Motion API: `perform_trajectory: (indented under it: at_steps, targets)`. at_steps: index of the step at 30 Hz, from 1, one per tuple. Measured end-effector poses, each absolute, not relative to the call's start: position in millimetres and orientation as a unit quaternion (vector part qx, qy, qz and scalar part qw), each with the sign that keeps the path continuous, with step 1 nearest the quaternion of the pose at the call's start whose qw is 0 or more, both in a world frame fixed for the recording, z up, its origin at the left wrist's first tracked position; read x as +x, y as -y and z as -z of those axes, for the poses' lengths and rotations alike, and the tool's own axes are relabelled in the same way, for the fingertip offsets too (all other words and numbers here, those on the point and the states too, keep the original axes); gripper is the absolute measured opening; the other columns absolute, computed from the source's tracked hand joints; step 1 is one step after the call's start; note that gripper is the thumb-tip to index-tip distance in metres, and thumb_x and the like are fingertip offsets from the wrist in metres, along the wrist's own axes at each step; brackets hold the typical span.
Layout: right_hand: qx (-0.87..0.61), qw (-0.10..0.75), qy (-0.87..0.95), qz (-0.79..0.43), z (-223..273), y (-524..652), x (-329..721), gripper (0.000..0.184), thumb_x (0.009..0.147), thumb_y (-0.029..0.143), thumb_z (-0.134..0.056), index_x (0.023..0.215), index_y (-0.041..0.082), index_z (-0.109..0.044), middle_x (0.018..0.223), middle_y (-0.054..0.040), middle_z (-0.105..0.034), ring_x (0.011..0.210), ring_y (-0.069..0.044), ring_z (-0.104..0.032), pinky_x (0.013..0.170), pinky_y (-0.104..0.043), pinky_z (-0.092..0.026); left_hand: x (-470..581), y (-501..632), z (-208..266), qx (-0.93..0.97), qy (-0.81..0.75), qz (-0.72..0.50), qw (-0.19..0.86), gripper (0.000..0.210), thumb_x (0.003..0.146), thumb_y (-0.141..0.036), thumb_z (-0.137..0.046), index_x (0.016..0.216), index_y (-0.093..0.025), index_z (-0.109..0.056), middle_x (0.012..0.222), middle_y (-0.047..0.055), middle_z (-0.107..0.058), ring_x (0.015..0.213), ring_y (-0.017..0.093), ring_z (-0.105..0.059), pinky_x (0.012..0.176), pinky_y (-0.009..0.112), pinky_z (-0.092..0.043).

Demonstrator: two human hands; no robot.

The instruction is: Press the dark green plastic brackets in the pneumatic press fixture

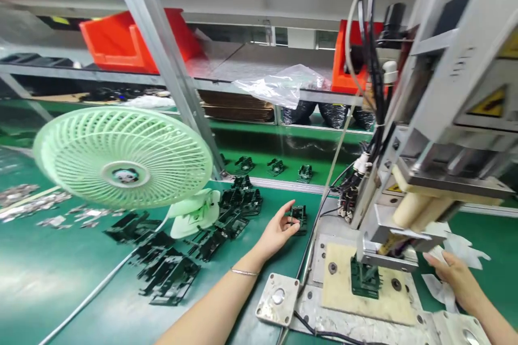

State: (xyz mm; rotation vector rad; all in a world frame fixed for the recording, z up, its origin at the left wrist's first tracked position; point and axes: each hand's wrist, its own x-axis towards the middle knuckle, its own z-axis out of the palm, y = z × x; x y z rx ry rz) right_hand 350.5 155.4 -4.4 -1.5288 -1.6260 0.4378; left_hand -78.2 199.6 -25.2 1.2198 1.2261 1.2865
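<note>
My left hand (279, 229) is closed on a black plastic frame part (300, 220) on the green table, left of a press. Thumb and fingers curve around its left side. On the press's pale base plate (329, 296), a similar dark plastic part (365, 280) sits beneath the press head (386, 253). To the right of the press is my right hand (459, 277), its fingers closed at crumpled white paper-like sheets (469, 248); its grip is partly hidden. Several more black plastic frame parts (174, 277) lie in a group left of my left forearm.
A green fan (121, 156) stands at left, its cable (105, 285) crossing the table. Flat metal pieces (34, 207) lie behind it. A square metal button box (278, 299) is near my left forearm. Red bins (121, 43) and a clear plastic bag (283, 86) occupy the shelf.
</note>
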Motion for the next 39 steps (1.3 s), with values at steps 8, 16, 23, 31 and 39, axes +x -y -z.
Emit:
perform_trajectory:
  at_steps: [8,16,23,31,39]
  targets:
    - [-0.619,0.410,0.576,-0.342,42.3,-180.0,390.0,0.045,0.072,0.061,-0.067,0.063,0.020,-0.050,0.058,0.0018,-0.046,0.057,-0.014,-0.045,0.052,-0.028,-0.038,-85.4,-200.3,25.6,0.507,-0.565,-0.491,0.427,0.093,0.062,-0.056,-0.081,0.139,-0.019,-0.044,0.132,0.013,-0.054,0.093,0.017,-0.063,0.097,0.039,-0.054]
    - [-0.594,0.403,0.606,-0.343,57.5,-192.1,387.9,0.033,0.091,0.045,-0.065,0.081,0.014,-0.058,0.077,0.0011,-0.057,0.071,-0.013,-0.056,0.070,-0.030,-0.051,-98.5,-210.8,38.3,0.499,-0.609,-0.468,0.401,0.101,0.053,-0.069,-0.081,0.137,-0.023,-0.050,0.147,0.015,-0.051,0.131,0.037,-0.054,0.118,0.052,-0.036]
    - [-0.591,0.403,0.613,-0.335,59.0,-194.1,388.1,0.031,0.093,0.043,-0.063,0.089,0.013,-0.060,0.082,0.0001,-0.058,0.072,-0.012,-0.056,0.067,-0.028,-0.051,-94.0,-211.5,39.5,0.493,-0.621,-0.488,0.365,0.101,0.051,-0.074,-0.078,0.136,-0.025,-0.053,0.149,0.014,-0.051,0.140,0.041,-0.044,0.121,0.052,-0.029]
    - [-0.596,0.398,0.612,-0.335,55.9,-193.8,388.2,0.032,0.095,0.045,-0.061,0.089,0.013,-0.060,0.080,0.0007,-0.057,0.068,-0.011,-0.055,0.063,-0.026,-0.050,-111.5,-220.8,48.5,0.495,-0.627,-0.455,0.394,0.097,0.053,-0.068,-0.081,0.138,-0.030,-0.052,0.151,0.009,-0.049,0.137,0.039,-0.048,0.119,0.052,-0.033]
    - [-0.623,0.400,0.601,-0.301,42.0,-188.2,383.3,0.032,0.094,0.044,-0.063,0.087,0.013,-0.060,0.078,0.0010,-0.057,0.067,-0.011,-0.055,0.062,-0.025,-0.051,-102.2,-214.8,39.5,0.495,-0.623,-0.467,0.388,0.095,0.052,-0.066,-0.083,0.132,-0.024,-0.056,0.145,0.014,-0.052,0.122,0.032,-0.062,0.112,0.046,-0.045]
